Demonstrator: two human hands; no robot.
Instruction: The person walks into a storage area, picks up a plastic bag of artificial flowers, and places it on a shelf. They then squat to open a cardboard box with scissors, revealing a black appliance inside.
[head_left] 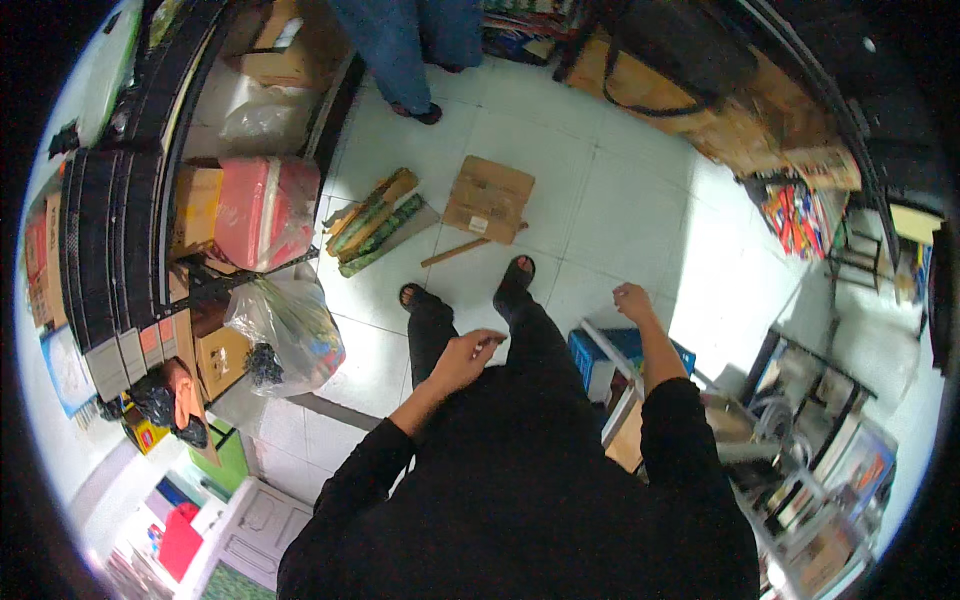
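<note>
My left hand hangs in front of my thighs, its fingers loosely curled in, with nothing visible in them. Out to the right, my right hand is held above the floor near a blue crate; its fingers are bent inward and no object shows in them. Beyond my feet lies a flattened piece of brown cardboard, touching a thin brown strip. Left of it, several long green-and-brown patterned pieces lie side by side on the tiles. Neither hand touches these things.
Shelves at the left hold boxes and a red plastic-wrapped bundle. A stuffed clear plastic bag stands beside them. Another person's legs are at the far side. Cluttered racks line the right; a black bag rests at the back right.
</note>
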